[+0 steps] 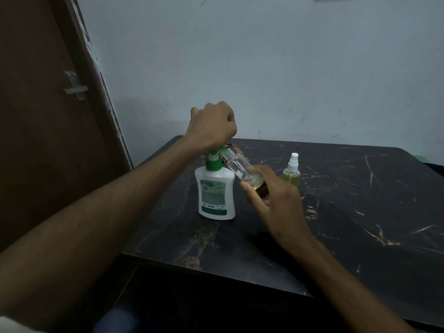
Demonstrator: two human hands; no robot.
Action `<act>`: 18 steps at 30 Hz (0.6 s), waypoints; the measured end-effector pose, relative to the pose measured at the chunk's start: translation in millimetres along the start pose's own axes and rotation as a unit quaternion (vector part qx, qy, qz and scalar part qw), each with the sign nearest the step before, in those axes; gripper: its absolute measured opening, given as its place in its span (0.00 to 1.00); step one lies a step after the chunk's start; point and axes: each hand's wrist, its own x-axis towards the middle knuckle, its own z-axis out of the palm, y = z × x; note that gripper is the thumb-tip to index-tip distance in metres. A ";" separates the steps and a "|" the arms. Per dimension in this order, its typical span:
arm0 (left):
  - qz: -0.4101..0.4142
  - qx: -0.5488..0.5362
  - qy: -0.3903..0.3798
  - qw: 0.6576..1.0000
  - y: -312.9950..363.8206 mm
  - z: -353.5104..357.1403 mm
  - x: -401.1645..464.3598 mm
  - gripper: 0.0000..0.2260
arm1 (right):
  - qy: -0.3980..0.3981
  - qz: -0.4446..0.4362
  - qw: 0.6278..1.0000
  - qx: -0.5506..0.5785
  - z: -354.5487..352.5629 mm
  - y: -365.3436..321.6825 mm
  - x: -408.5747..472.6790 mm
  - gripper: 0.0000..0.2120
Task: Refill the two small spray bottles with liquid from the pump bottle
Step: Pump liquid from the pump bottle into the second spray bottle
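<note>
Here the white pump bottle (217, 193) stands upright near the left front corner of the dark marbled worktop (360, 212). The left hand (212, 126) sits on top of its green pump head, fingers curled into a fist that presses down on it. Just right of the pump bottle, the right hand (274, 203) grips an uncapped clear spray bottle (242, 169) by its base, tilted so its open neck meets the pump's nozzle; a little yellowish liquid lies in its lower end. Further right of the pump bottle, apart from both hands, a second spray bottle (292, 171) with a white sprayer stands upright, holding yellowish liquid.
</note>
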 end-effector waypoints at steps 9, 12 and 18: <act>-0.005 0.001 0.000 1.000 -3.1 -1.7 -0.1 0.08 | -0.003 0.002 1.000 0.000 0.2 0.9 -0.8 0.16; -0.012 -0.010 0.000 1.000 -3.4 1.6 0.1 0.09 | 0.001 0.003 1.000 -0.003 -0.1 0.7 0.0 0.15; -0.008 -0.006 -0.004 1.000 -2.5 -0.2 -2.6 0.09 | -0.007 0.004 1.000 -0.001 0.7 1.8 -0.5 0.16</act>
